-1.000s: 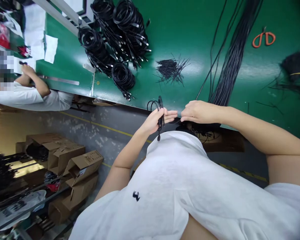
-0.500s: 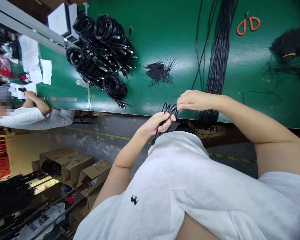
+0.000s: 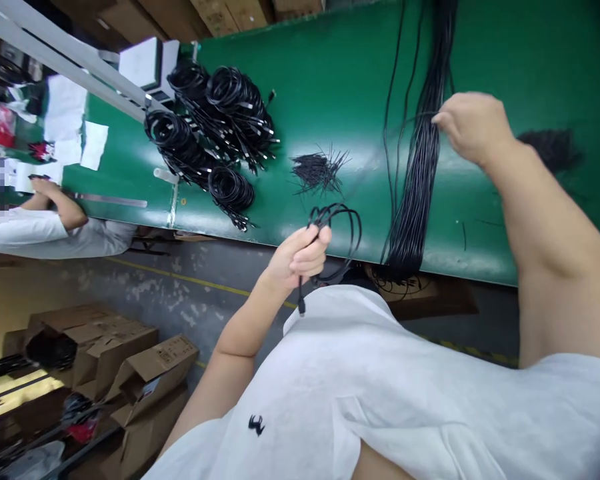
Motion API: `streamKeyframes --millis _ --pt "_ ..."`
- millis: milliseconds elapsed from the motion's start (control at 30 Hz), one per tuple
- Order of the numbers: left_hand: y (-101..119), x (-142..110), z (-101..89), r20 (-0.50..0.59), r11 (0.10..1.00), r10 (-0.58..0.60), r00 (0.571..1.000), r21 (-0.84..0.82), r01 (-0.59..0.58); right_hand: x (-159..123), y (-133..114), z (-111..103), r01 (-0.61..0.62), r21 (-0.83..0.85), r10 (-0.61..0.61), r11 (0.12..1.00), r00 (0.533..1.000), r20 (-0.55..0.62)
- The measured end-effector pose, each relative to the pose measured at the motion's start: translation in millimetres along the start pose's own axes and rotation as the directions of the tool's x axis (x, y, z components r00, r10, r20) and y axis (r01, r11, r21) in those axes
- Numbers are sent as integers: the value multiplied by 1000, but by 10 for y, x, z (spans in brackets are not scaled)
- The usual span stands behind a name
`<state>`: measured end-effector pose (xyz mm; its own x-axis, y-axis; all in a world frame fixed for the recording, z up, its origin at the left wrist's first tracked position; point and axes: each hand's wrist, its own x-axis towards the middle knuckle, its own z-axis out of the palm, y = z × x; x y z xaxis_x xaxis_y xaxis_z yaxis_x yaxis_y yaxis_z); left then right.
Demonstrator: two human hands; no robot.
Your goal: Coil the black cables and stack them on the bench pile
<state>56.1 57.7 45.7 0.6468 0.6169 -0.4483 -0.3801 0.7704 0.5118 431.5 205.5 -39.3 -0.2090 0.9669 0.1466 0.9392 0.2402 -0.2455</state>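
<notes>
left hand [image 3: 297, 257] clenching around a looped black cable [image 3: 337, 227], loops sticking up past the fingers, plug end dangling below the fist | right hand [image 3: 473, 127] pinching one strand at the bundle of long cables [image 3: 417, 180] on the green table [image 3: 330, 87] | coiled cables [image 3: 215, 127] lying farther left

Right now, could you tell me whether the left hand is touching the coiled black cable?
Touching. The head view shows the left hand closed around the coiled black cable, whose loops rise above the fist while a plug end hangs below it.
</notes>
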Motion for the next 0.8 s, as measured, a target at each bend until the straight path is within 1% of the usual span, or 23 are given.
streamKeyframes --millis 33,100,167,233,267,300,367,400,433,500,533,567,600,633,667,700,733,767,800 --pt "67 -58 14 13 998 53 998 20 -54 66 -44 -60 26 -19 -27 999 1000 -16" --pt "187 -182 27 45 989 123 991 83 -126 221 -74 -84 87 -104 -84 991 996 32" --pt "265 -310 8 93 977 164 982 122 -175 377 -16 6 157 -168 -129 973 978 166" --pt "290 -447 -74 115 968 228 967 82 -238 471 74 169 228 -159 -177 961 942 285" --pt "285 -523 -148 92 959 278 956 33 -282 471 100 262 268 -142 -212 953 923 323" --pt "269 -603 -244 42 942 336 941 -29 -335 430 97 356 309 -133 -246 942 903 353" --pt "217 -776 -479 -129 881 427 895 -161 -444 212 -30 530 376 -130 -300 917 868 396" --pt "186 -865 -600 -226 841 450 864 -218 -496 38 -163 600 415 -108 -335 903 839 428" --pt "155 -952 -709 -317 800 455 832 -266 -538 -168 -339 654 457 -60 -379 888 798 468" --pt "107 -1098 -856 -472 737 426 772 -314 -598 -627 -777 690 527 115 -496 842 674 548" --pt "90 -1148 -887 -535 728 396 747 -313 -610 -847 -1009 666 537 218 -552 815 604 575" --pt "79 -1176 -894 -585 743 354 730 -299 -599 -1040 -1230 614 535 307 -599 787 542 590" --pt "68 -1179 -885 -623 774 306 720 -278 -569 -1191 -1428 540 521 363 -624 772 515 588" --pt "56 -1158 -871 -646 821 251 721 -254 -512 -1292 -1598 453 509 393 -637 766 518 572" --pt "37 -1114 -859 -650 869 203 733 -224 -440 -1343 -1739 366 503 409 -646 762 538 542" --pt "8 -1052 -854 -639 905 185 746 -184 -383 -1349 -1858 286 504 430 -662 749 561 497" --pt "-32 -979 -854 -618 930 191 762 -135 -342 -1320 -1960 218 511 471 -694 719 567 444" --pt "-84 -900 -856 -582 951 197 789 -83 -298 -1269 -2051 163 522 534 -741 665 546 390" --pt "-144 -821 -855 -535 965 205 820 -29 -261 -1204 -2133 118 524 605 -789 599 513 337"
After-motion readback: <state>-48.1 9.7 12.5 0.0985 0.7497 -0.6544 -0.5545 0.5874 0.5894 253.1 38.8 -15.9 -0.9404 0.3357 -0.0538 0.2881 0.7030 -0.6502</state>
